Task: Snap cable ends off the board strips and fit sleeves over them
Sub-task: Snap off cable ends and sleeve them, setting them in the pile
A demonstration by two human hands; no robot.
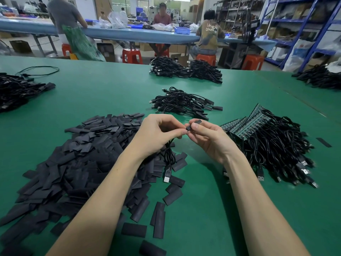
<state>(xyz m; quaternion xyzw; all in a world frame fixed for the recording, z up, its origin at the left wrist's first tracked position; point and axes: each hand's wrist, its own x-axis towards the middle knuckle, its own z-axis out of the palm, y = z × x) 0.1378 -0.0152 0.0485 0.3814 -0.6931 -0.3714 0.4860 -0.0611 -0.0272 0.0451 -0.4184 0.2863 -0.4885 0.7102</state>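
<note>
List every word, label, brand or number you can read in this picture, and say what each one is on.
"UNSEEN OWN" or close to it, pale letters on the back of the seated person's shirt at the far blue table; the first word is partly blurred, so that reading is unsure.
Sleeves: no print to be read.
Board strips: any markings are too small to read.
Boxes on the blue shelves: too blurred to read.

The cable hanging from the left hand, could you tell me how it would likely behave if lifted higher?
The cable droops in loose loops below the left hand, so it is probably floppy. Its plug hangs lowest and would likely swing.
</note>
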